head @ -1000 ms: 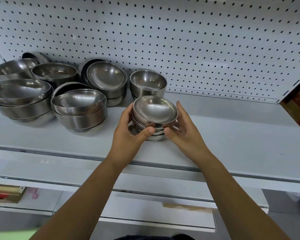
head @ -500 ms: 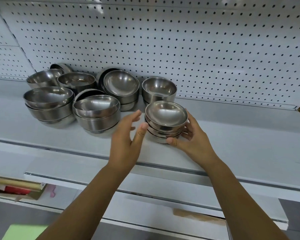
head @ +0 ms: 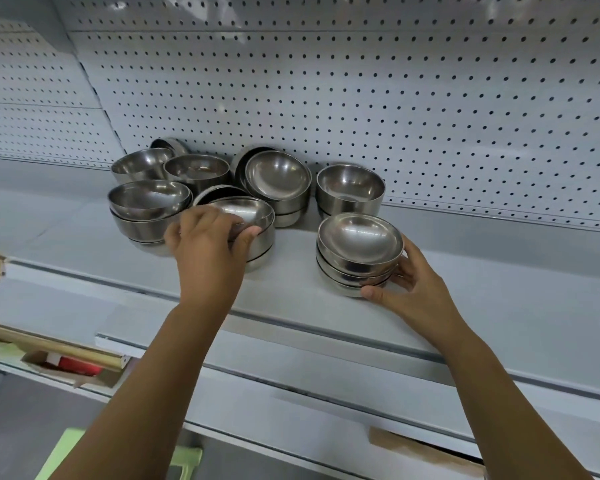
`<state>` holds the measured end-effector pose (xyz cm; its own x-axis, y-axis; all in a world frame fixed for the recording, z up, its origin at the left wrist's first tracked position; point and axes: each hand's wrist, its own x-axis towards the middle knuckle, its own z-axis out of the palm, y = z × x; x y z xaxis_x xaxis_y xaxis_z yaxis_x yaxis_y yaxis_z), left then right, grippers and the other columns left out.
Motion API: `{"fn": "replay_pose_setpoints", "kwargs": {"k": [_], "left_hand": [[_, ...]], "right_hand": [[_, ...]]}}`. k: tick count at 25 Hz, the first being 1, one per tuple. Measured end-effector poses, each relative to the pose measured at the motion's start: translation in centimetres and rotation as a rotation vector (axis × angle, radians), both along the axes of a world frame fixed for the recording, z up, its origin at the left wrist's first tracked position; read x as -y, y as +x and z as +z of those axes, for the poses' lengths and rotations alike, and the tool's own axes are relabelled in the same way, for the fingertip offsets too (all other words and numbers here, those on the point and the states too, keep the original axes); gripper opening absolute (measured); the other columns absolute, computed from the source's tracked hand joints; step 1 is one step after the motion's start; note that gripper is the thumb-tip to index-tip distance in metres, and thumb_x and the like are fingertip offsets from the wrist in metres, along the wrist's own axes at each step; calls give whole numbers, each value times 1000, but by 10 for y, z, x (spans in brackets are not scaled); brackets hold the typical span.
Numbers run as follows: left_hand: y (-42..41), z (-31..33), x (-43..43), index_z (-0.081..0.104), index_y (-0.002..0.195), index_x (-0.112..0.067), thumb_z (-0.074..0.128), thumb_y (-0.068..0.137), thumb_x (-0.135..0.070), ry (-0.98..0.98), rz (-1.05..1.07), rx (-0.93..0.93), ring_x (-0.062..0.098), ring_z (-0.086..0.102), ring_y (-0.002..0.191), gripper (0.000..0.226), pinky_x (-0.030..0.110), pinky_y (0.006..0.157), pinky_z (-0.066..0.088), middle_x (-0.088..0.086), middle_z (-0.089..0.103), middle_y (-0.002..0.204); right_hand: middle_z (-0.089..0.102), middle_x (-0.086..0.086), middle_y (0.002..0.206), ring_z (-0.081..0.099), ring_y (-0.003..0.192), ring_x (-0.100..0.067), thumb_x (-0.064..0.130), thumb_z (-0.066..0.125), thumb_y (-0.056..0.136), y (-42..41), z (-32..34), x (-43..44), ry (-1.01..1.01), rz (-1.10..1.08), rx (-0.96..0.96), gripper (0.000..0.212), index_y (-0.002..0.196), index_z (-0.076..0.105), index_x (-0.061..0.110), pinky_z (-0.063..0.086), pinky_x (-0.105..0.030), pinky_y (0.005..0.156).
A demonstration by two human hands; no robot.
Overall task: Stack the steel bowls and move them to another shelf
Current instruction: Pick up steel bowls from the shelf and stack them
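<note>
A short stack of small steel bowls (head: 359, 249) stands near the front of the grey shelf (head: 499, 306). My right hand (head: 407, 284) grips its right side, thumb under the lowest bowl. My left hand (head: 210, 245) grips the rim of the top bowl (head: 246, 211) of a second stack to the left, fingers over the rim and thumb on the outside. Behind stand more steel bowls: a stack at far left (head: 148, 209), a tilted stack (head: 279, 181), a single deep bowl (head: 350, 188) and others at the back (head: 194, 169).
A white pegboard wall (head: 395, 116) backs the shelf. Lower grey shelves (head: 291, 393) lie below. A cardboard box with a red item (head: 73, 367) sits at lower left, a green object (head: 63, 452) on the floor, and a brown strip (head: 423, 452) at lower right.
My left hand let go of the small stack, moved left and took hold of the top bowl of the neighbouring stack. My right hand stays on the small stack. The view shifted left.
</note>
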<state>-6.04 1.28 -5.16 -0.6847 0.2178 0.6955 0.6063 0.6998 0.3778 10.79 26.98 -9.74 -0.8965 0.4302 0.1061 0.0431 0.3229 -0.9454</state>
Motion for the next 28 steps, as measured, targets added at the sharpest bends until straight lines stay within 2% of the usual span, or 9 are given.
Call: {"fn": "replay_pose_setpoints", "kwargs": {"k": [4,9,12,14,16,18,22,26,28], "left_hand": [[1,12,-5,71,83,-17,77,87,-35,137,-79,91,24,54,108,20,35,99,26,-15,60,89],[3,28,-19,76,87,-18,81,82,-29,275,-295,105,17,53,111,13,46,97,46,-11,68,94],[28,34,-40,76,85,-26,85,79,-20,355,-526,190,16,55,109,12,25,89,48,-11,62,104],[42,34,-53,76,84,-28,85,78,-18,382,-662,312,2,52,110,15,11,91,42,-7,56,114],[47,29,-66,78,84,-30,85,78,-22,342,-722,375,-4,47,115,12,8,99,35,-6,53,123],[46,24,-76,78,82,-35,85,78,-26,298,-729,418,4,38,131,12,5,103,28,-10,49,134],[44,13,-82,78,82,-35,85,80,-22,321,-790,581,10,34,145,15,2,105,29,-13,37,150],[44,3,-77,79,91,-29,81,83,-20,330,-785,654,1,28,150,13,33,123,31,-1,37,159],[44,1,-75,78,95,-33,81,84,-21,336,-781,666,0,31,149,16,38,122,33,-1,36,160]], "right_hand": [[62,14,144,58,132,-3,43,97,60,1,1,2,-3,14,-5,108,149,37,59,44,-35,116],[62,14,143,59,131,-4,45,97,60,0,-1,0,2,16,-5,106,148,39,58,45,-36,116],[63,14,143,59,131,-5,45,98,60,-1,-3,-1,8,15,-11,105,148,41,57,45,-37,116],[63,14,143,59,131,-6,42,98,62,-1,-3,0,12,19,-18,104,148,42,54,45,-37,117],[64,14,141,60,130,-7,43,98,63,-1,-4,-1,16,10,-19,102,148,43,52,46,-38,116],[65,13,140,61,130,-9,46,98,63,-2,-5,-1,21,7,-15,101,147,44,51,46,-40,116],[65,11,140,61,130,-13,49,98,62,-2,-7,-1,14,-9,-11,99,146,46,50,47,-43,115],[65,10,139,62,129,-13,55,98,59,-3,-9,-1,16,-21,-14,99,144,47,49,47,-43,115],[65,10,140,62,129,-14,56,97,59,-3,-9,-1,15,-21,-13,98,143,47,51,48,-43,114]]}}
